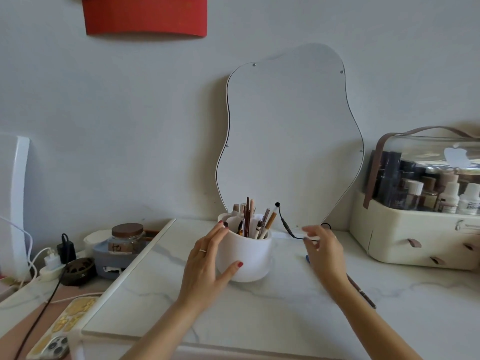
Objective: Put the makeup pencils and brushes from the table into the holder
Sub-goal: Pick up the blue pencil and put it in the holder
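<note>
One pencil (363, 294) lies on the tabletop (259, 307) beside the wrist of the right hand (324, 253), long axis slanting toward the person; that grip is spread, empty; the left hand (205, 266) clasps the holder (249, 255).

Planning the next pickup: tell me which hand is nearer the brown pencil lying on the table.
Right. The right hand is over the pencil, its wrist covering the pencil's far end. The left hand is well to the pencil's left, gripping the white holder.
</note>
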